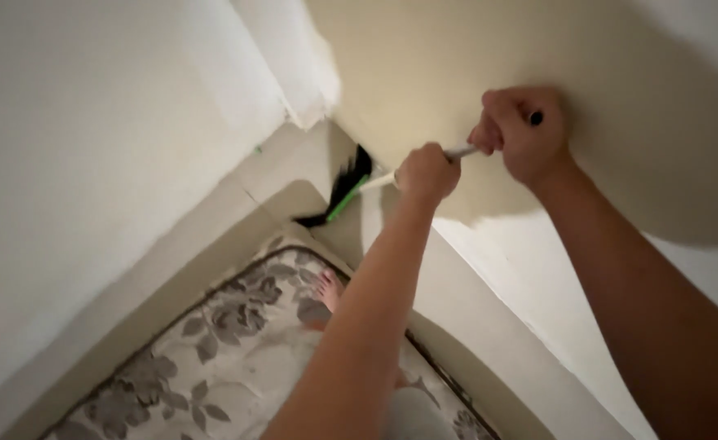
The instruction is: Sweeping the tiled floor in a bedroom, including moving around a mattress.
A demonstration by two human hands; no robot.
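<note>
A broom (349, 186) with black bristles and a green head rests its tip in the floor corner where the walls meet. Its pale handle runs up and to the right. My left hand (426, 173) is closed around the handle low down, just above the head. My right hand (522, 130) grips the handle higher up, with the black end cap sticking out past my fist. Most of the handle is hidden inside both fists.
A mattress (237, 358) with a grey floral pattern lies on the pale floor (277, 175) at the bottom; my bare foot (329, 289) stands on it. A white wall (90, 163) is at the left, a cream wall (424, 73) behind the hands.
</note>
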